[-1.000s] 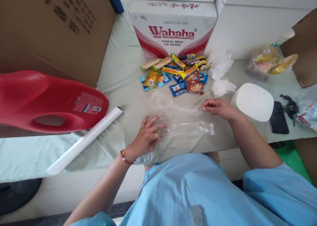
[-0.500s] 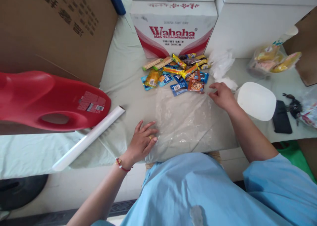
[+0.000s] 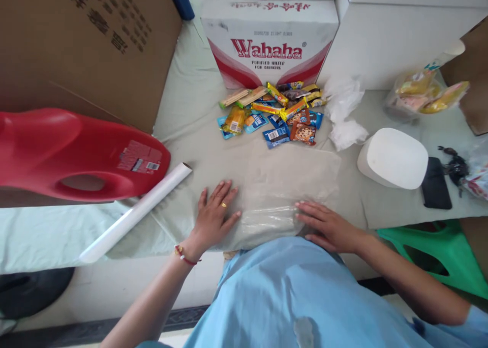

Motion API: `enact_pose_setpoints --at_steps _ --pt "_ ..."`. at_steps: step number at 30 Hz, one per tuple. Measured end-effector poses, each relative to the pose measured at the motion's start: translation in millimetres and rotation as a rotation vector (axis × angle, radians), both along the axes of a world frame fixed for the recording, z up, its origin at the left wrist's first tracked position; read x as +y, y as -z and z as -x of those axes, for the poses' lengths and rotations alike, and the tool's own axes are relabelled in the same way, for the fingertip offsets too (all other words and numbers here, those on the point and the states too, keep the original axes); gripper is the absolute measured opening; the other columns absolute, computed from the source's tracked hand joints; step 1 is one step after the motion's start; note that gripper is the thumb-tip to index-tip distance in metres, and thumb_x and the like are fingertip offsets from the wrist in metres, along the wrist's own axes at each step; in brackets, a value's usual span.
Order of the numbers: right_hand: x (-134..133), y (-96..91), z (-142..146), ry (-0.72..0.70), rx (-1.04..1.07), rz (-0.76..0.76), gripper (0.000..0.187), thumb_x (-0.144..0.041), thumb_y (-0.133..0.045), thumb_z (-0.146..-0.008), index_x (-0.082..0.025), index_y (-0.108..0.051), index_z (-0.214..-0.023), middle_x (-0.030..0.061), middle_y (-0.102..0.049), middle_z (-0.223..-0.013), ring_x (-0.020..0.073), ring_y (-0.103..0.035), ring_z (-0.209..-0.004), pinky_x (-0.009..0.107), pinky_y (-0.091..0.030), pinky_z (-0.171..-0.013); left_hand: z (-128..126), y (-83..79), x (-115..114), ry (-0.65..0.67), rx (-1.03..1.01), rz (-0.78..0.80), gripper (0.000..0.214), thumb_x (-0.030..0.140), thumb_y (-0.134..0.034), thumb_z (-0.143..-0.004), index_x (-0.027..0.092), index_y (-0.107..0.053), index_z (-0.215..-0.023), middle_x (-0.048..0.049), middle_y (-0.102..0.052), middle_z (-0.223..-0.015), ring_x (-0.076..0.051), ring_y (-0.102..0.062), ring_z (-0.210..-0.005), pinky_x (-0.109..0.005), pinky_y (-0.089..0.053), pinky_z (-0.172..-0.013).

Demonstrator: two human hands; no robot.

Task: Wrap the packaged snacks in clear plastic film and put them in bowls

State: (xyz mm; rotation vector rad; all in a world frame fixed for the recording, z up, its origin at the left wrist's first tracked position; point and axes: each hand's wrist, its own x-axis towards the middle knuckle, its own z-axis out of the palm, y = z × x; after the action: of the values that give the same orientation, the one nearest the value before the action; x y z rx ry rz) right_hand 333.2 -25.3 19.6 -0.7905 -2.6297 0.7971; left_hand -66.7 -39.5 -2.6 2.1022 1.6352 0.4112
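Your left hand and right hand lay flat, fingers spread, gripping nothing, pressing the clear plastic sheet at the counter's near edge. The sheet looked see-through and wrinkled towards you. Its outline stayed faint, and your shirt hid its near edge.

Clear plastic sheet — spread flat on the grey cloth, wrinkled along its near edge.

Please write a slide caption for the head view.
Left hand and right hand rest flat at the near edge of a clear plastic sheet, snack packets beyond.
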Motion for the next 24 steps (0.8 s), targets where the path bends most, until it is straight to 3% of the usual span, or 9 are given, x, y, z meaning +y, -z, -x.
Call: enact_pose_setpoints --at_steps 3,5,7,10,12,14,18,21,24 --pt "16 -27.6 -10 0.161 0.174 0.063 0.045 -0.029 -0.06 -0.103 -0.023 -0.058 -0.147 0.0166 -0.066 -0.145 0.0281 -0.063 -0.133 0.049 -0.055 -0.11 0 -15.3 9 -0.148 -0.167 -0.056 0.044 0.045 -0.061 -0.097 0.025 -0.065 -0.136 -0.0156 -0.058 -0.155 -0.036 -0.038 -0.157 -0.063 -0.022 -0.128" --pt "34 -39.7 2 0.215 0.206 0.06 0.032 -0.023 -0.056 -0.104 -0.025 -0.066 -0.135 0.0122 -0.075 -0.124 0.0252 -0.07 -0.115 0.045 -0.059 -0.099 -12 -33.5 22 -0.306 -0.306 -0.153 0.026 0.041 -0.061 -0.097 0.026 -0.073 -0.116 -0.0124 -0.069 -0.134 -0.033 -0.048 -0.147 -0.056 -0.03 -0.127" --pt "48 -39.6 28 0.192 0.121 0.019 0.027 -0.021 -0.054 -0.105 -0.022 -0.07 -0.127 0.0123 -0.076 -0.117 0.0252 -0.07 -0.108 0.044 -0.059 -0.095 -33 -52.1 36 -0.422 -0.426 -0.237 0.019 0.039 -0.06 -0.099 0.027 -0.075 -0.101 -0.0098 -0.072 -0.115 -0.029 -0.059 -0.131 -0.049 -0.036 -0.124" --pt "54 -20.9 80 0.026 -0.072 -0.026 0.028 -0.02 -0.058 -0.102 -0.016 -0.071 -0.126 0.0164 -0.072 -0.132 0.0278 -0.066 -0.121 0.046 -0.056 -0.105 -68 -64.4 52 -0.307 -0.537 -0.186 0.02 0.038 -0.061 -0.099 0.026 -0.077 -0.104 -0.0096 -0.074 -0.115 -0.028 -0.064 -0.123 -0.045 -0.04 -0.121" --pt "51 -6.2 107 -0.121 -0.113 -0.022 0.031 -0.018 -0.063 -0.099 -0.015 -0.071 -0.129 0.0157 -0.069 -0.138 0.0281 -0.06 -0.134 0.046 -0.05 -0.114 -82 -56.2 57 -0.135 -0.476 -0.09 0.029 0.038 -0.058 -0.1 0.026 -0.076 -0.12 -0.012 -0.072 -0.134 -0.029 -0.06 -0.135 -0.048 -0.037 -0.124" --pt "48 1.9 120 -0.217 -0.09 0.013 0.036 -0.019 -0.068 -0.096 -0.014 -0.07 -0.132 0.0157 -0.067 -0.143 0.0287 -0.053 -0.142 0.046 -0.044 -0.121 -84 -38.6 56 -0.009 -0.27 -0.019 0.041 0.038 -0.05 -0.103 0.025 -0.068 -0.138 -0.0136 -0.06 -0.155 -0.032 -0.049 -0.149 -0.057 -0.027 -0.129" --pt "74 -8.7 109 -0.265 -0.027 0.162 0.026 -0.023 -0.062 -0.102 -0.014 -0.073 -0.123 0.0146 -0.074 -0.129 0.0247 -0.065 -0.125 0.038 -0.051 -0.108 -65 -5.8 41 0.019 0.155 -0.015 0.054 0.04 -0.037 -0.108 0.028 -0.047 -0.16 -0.011 -0.039 -0.171 -0.031 -0.034 -0.161 -0.066 -0.007 -0.131" --pt "119 -26.5 106 -0.068 -0.104 0.126 0.026 -0.023 -0.052 -0.106 -0.015 -0.076 -0.113 0.013 -0.077 -0.111 0.0237 -0.07 -0.105 0.036 -0.052 -0.096 -56 0.4 30 -0.032 0.275 -0.056 0.06 0.045 -0.04 -0.108 0.031 -0.036 -0.166 -0.009 -0.035 -0.173 -0.031 -0.032 -0.161 -0.066 -0.004 -0.132" --pt "166 -37.4 133 0.207 -0.224 0.018 0.031 -0.027 -0.047 -0.108 -0.015 -0.074 -0.117 0.014 -0.076 -0.109 0.0271 -0.069 -0.105 0.037 -0.05 -0.092 -58 -2.3 27 -0.048 0.31 -0.06 0.064 0.049 -0.044 -0.106 0.032 -0.033 -0.167 -0.008 -0.033 -0.174 -0.032 -0.032 -0.161 -0.066 -0.005 -0.131"
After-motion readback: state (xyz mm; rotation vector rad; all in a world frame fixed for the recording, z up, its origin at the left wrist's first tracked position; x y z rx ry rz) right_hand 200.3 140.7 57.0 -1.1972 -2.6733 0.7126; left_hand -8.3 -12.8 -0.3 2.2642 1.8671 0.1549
